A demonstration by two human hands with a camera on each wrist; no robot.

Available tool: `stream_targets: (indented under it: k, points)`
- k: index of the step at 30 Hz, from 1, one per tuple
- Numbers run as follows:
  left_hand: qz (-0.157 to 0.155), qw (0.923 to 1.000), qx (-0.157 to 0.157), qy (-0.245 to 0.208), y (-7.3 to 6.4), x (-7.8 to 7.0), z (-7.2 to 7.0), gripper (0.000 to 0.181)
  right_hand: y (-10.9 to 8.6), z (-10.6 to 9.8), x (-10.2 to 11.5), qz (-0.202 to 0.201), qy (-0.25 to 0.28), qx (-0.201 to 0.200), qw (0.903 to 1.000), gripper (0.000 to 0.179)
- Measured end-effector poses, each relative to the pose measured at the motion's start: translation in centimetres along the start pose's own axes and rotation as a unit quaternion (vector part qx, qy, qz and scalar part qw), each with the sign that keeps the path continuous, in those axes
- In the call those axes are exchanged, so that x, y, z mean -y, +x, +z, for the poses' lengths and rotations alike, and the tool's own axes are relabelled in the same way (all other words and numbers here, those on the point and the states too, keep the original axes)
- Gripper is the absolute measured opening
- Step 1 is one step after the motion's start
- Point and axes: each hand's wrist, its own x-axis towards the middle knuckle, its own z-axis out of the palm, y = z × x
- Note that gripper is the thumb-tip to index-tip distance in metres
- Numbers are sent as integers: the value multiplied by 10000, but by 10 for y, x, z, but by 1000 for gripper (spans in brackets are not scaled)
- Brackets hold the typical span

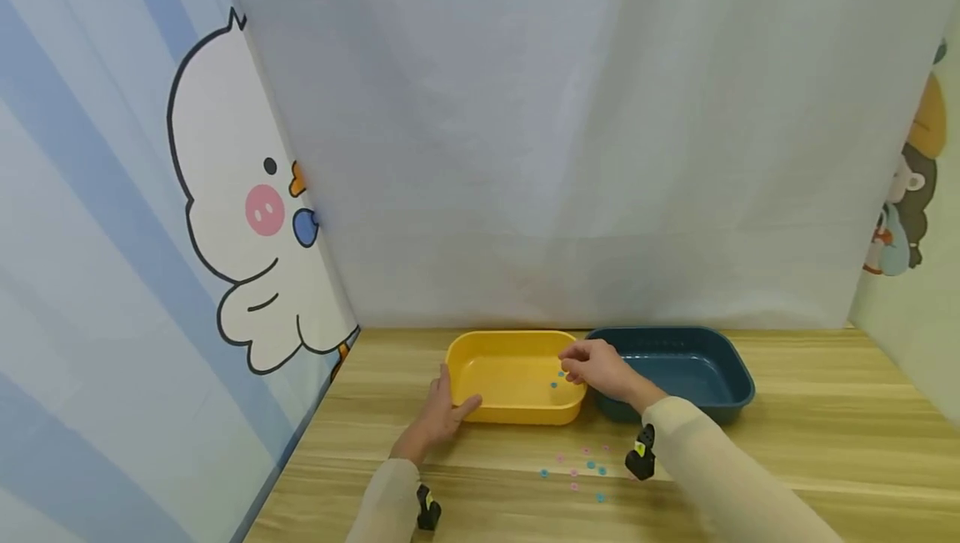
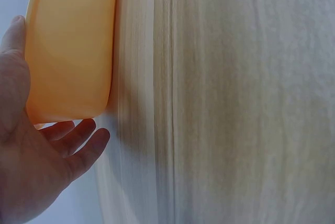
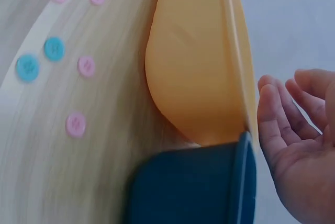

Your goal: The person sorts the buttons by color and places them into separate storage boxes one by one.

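My left hand (image 1: 441, 414) rests against the left front corner of the yellow tray (image 1: 517, 414). Its thumb lies by the rim, and in the left wrist view the other fingers (image 2: 86, 153) spread loosely by the tray's end wall. Above the tray's right end hovers my right hand (image 1: 600, 368), fingers loosely bent, with nothing visible between them in the right wrist view. Just below its fingertips is a blue button (image 1: 561, 374), either in the air or on the tray; I cannot tell. Another blue button (image 1: 553, 384) appears inside the tray.
A dark blue tray (image 1: 738, 409) stands right of the yellow one, partly behind my right forearm. Several pink and blue buttons lie scattered on the wooden table (image 1: 495, 485) in front, including a pink button (image 3: 76, 124). A grey-white curtain (image 1: 525, 151) hangs behind the trays.
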Motion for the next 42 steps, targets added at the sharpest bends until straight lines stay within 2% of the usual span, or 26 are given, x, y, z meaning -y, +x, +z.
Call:
stream_targets:
  k: [8,16,25,31,39,42]
  points:
    - [-48,10000,-15,-66,0,4,-1,93,-18,-12,-5,-387,-224,389,9982,26]
    - [6,10000,-19,-69,0,5,-1,98,-44,-16,-9,-761,-843,631,9915,19]
    - [40,10000,10,-29,0,8,1,101,-68,-10,-28,-1291,-1365,1282,9738,7]
    - [52,10000,5,-67,0,8,0,101,-76,-6,-40,-1657,-1769,1265,9619,4]
    - [25,10000,12,-40,1,5,0,101,-80,-1,-48,-1617,-1923,1379,9580,10]
    - [24,10000,13,-38,1,4,0,100,-81,2,-50,-1621,-2140,1414,9529,11]
